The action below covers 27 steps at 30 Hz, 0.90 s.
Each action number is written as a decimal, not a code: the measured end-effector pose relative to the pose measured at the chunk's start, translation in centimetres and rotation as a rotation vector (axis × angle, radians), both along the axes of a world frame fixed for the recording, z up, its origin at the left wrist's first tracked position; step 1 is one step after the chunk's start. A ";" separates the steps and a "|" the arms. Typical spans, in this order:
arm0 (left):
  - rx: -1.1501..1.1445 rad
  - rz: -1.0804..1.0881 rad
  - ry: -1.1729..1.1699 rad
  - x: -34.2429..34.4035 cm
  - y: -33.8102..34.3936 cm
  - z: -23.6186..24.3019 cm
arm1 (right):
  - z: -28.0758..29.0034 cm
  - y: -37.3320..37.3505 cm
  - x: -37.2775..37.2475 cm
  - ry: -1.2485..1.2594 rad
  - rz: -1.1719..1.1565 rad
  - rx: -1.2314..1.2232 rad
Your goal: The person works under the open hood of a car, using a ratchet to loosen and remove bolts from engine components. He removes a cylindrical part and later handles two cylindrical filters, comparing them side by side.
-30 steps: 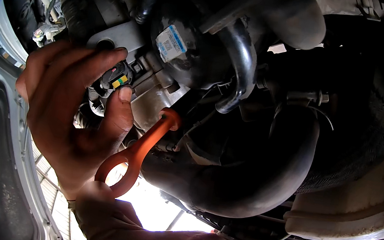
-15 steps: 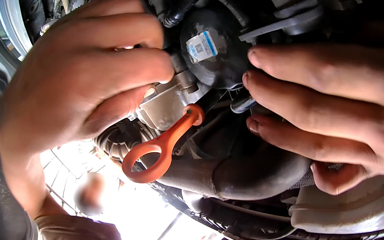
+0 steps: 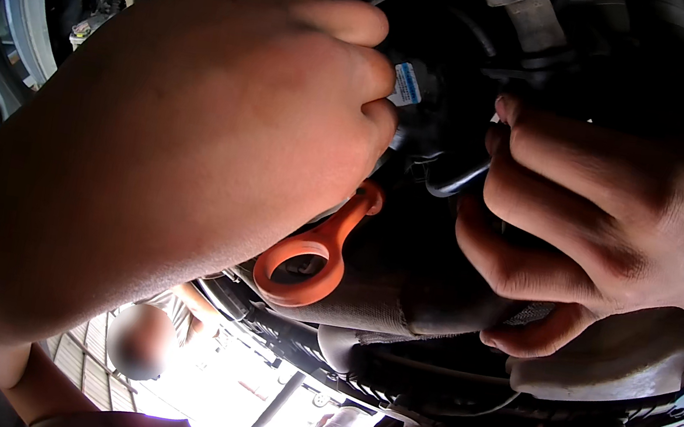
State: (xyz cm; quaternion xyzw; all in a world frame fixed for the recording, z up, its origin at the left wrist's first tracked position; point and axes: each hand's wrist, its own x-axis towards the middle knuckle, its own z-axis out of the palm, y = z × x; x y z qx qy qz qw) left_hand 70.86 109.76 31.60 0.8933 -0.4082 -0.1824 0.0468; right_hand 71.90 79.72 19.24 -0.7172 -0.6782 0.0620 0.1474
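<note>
My left hand (image 3: 226, 99) reaches over the engine with its fingers curled in. Its fingertips are hidden beside a black engine part that bears a white and blue label (image 3: 407, 84). My right hand (image 3: 598, 216) is opposite, its fingers bent inward against something dark; shadow hides what they touch. A bent metal tube (image 3: 460, 181) shows just left of the right fingers. Below my left hand an orange dipstick handle (image 3: 343, 230) with a ring end stands out, held by neither hand.
A thick black hose (image 3: 434, 307) runs below my hands. A whitish plastic tank (image 3: 601, 372) lies under the right hand. Hoses and connectors (image 3: 531, 12) crowd the top. Beyond the engine bay, a person (image 3: 142, 341) appears in the bright background.
My left hand has moved right and up, covering more of the labelled black part. My right hand's fingers, straighter before, have bent inward. The view has shifted slightly and the engine looks darker.
</note>
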 end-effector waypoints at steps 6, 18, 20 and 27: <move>-0.050 0.014 -0.158 0.4 0.5 -4.8 | -2.8 -0.5 -1.7 -0.372 -0.011 -0.059; 0.063 -0.100 -0.359 -0.5 -1.5 -6.1 | 1.9 2.7 0.8 0.133 0.302 -0.084; 0.046 -0.104 -0.393 -1.0 -0.9 -7.0 | 1.9 2.5 0.5 0.023 0.316 -0.061; 0.064 -0.120 -0.429 -1.3 -1.0 -7.8 | 2.0 2.0 -0.1 -0.286 0.329 -0.248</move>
